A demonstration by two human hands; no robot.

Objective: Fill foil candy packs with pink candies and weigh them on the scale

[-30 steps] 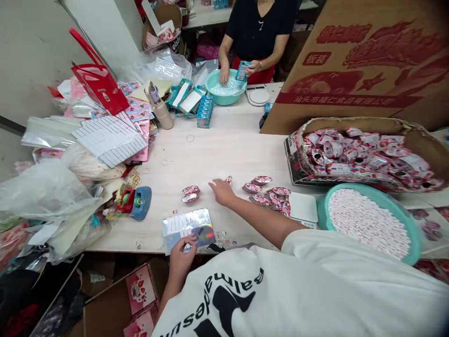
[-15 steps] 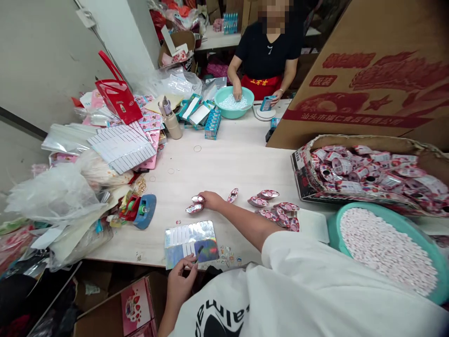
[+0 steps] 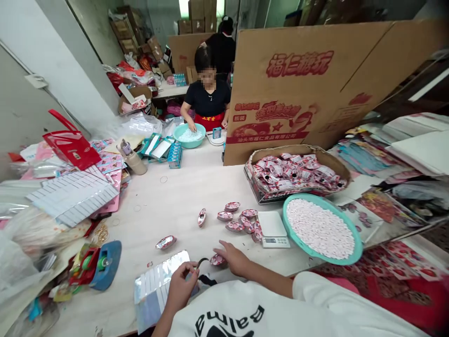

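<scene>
My left hand (image 3: 183, 284) pinches a thin, dark curved strip (image 3: 202, 263) between thumb and fingers. Under and beside it lies a shiny silvery sheet (image 3: 149, 311) with pale strips across it. My right hand (image 3: 234, 259) is around a small pink pillow-shaped pack (image 3: 217, 260), close to the tip of the strip; part of the grip is hidden. Another such pack (image 3: 166, 242) lies on the table above the sheet. A further one (image 3: 201, 217) stands apart, and several more (image 3: 241, 225) are grouped left of a white scale (image 3: 272, 224).
A teal basin (image 3: 358, 250) of white pieces stands right of the scale, behind it a carton (image 3: 250, 180) of pink packs. A tape dispenser (image 3: 108, 267) and piled bags are at left. Across the table a person (image 3: 208, 100) works at another basin (image 3: 201, 139), beside a tall cardboard panel (image 3: 280, 89).
My right hand has come back towards my body with one pack, leaving the other on the table. My left hand has lifted the dark strip off the sheet. The view has swung up and right.
</scene>
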